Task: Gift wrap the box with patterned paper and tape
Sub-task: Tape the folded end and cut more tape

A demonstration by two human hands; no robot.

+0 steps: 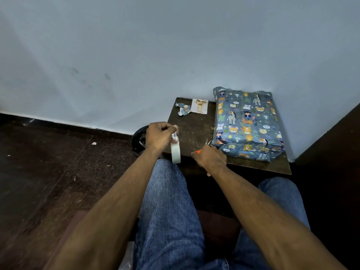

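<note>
Both hands are busy at frame centre, left hand (159, 135) pinching tape (175, 149), right hand (211, 159) gripping orange-handled scissors (202, 149) beside the wrapped box (247, 123) on the tabletop (191, 131), centre-right — seemingly cutting a strip next.

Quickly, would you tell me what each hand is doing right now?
Left hand: pinches the tape roll.
Right hand: grips the scissors.
</note>
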